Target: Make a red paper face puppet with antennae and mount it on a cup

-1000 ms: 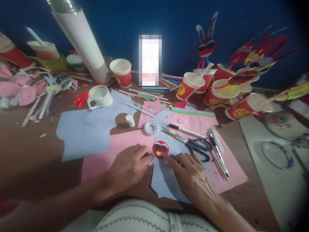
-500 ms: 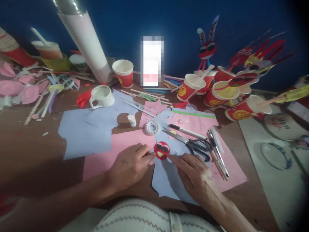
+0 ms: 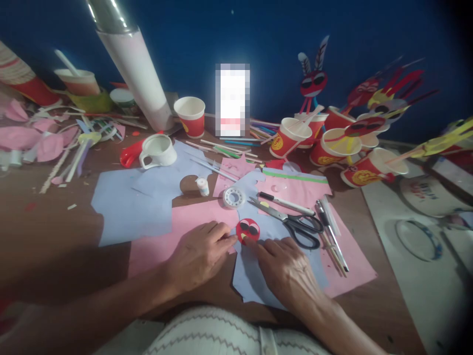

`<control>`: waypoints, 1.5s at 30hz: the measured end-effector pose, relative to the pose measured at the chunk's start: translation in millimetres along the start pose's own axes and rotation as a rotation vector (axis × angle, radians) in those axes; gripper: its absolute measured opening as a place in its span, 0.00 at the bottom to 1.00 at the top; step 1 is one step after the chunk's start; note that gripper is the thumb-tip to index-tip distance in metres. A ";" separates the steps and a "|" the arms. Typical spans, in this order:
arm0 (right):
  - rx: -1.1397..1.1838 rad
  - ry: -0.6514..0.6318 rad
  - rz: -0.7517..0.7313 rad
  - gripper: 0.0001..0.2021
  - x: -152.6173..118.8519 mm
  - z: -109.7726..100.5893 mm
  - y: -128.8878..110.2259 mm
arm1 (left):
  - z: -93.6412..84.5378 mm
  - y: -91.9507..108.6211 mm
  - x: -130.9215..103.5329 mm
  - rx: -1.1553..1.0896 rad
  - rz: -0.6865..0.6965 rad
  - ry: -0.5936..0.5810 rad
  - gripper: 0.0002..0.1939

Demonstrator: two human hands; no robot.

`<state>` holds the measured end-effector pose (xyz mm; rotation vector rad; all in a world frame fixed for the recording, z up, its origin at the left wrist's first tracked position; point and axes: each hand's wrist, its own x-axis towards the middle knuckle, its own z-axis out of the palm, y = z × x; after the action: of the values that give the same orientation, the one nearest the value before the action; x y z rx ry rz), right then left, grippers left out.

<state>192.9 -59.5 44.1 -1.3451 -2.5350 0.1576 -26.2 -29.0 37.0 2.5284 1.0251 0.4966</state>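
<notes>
A round red paper face (image 3: 247, 226) with black-and-pink eyes and a pale yellow mouth lies on blue paper (image 3: 254, 281) in front of me. My left hand (image 3: 205, 251) is closed, its thumb and forefinger at the face's left edge. With its forefinger stretched out, my right hand (image 3: 286, 266) presses on the face near the mouth, covering part of it. The other fingers of that hand are partly bent and hold nothing visible. Black-handled scissors (image 3: 291, 219) lie just beyond my right hand. A white tape roll (image 3: 234, 197) lies behind the face.
Pink paper (image 3: 354, 266) lies beneath pens (image 3: 332, 236) at the right. Several red paper cups (image 3: 290, 138) with paper figures stand at the back right. A white mug (image 3: 158, 152), a small white bottle (image 3: 202, 186) and a tall cylinder (image 3: 140, 79) are further left.
My right forefinger has moved left from the face's right edge onto its mouth area. My left hand stays at the left edge. The view has shifted slightly.
</notes>
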 end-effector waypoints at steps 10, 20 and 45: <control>0.211 0.050 0.183 0.13 -12.3 0.3 6.2 | -0.1 -1.7 -5.0 -0.181 -0.112 0.015 0.13; 0.127 -0.075 0.323 0.10 27.1 -9.9 10.8 | -3.2 -4.9 -0.6 -0.322 -0.164 0.125 0.10; 0.139 -0.104 0.095 0.20 37.7 -10.9 22.2 | -6.4 -3.1 7.2 -0.290 -0.143 0.263 0.10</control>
<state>193.6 -16.2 56.6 -1.4371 -2.4916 0.4247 -26.0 -20.5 42.5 2.1575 1.1241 0.8833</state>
